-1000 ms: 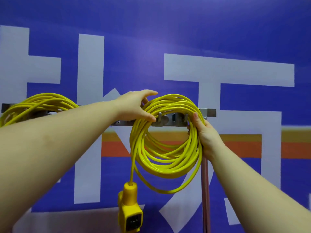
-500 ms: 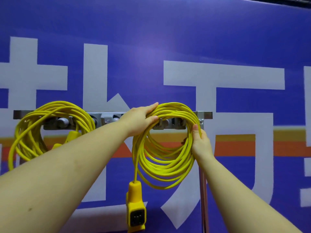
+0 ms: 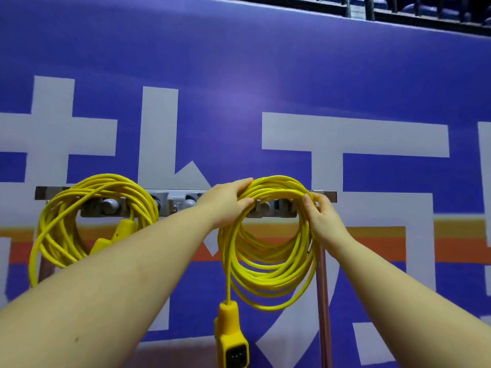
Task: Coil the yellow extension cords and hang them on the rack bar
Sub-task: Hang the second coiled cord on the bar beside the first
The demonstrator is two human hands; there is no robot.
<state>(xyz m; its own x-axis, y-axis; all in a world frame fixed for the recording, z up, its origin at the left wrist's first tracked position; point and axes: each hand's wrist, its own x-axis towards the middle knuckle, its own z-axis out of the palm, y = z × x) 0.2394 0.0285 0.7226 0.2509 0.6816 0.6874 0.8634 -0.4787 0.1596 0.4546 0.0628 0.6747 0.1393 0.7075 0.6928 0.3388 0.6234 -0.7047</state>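
Note:
A yellow coiled extension cord (image 3: 268, 264) hangs in front of the right end of the grey rack bar (image 3: 175, 200). My left hand (image 3: 225, 203) grips the coil's top left, fingers over the strands and thumb under them. My right hand (image 3: 321, 219) holds the coil's upper right side, fingers curled behind the strands. The cord's yellow plug block (image 3: 231, 338) dangles below on one strand. A second yellow coil (image 3: 87, 221) hangs on the bar's left part, its plugs tucked behind it.
A blue banner wall (image 3: 239, 75) with big white characters and an orange stripe stands right behind the rack. A copper-coloured upright pole (image 3: 324, 309) runs down under the bar's right end. Dark railing shows at the top right.
The view has pulled back and tilted up, so the left coil and the whole bar show. My right hand has slid up the coil's right side towards the bar; my left hand keeps its grip.

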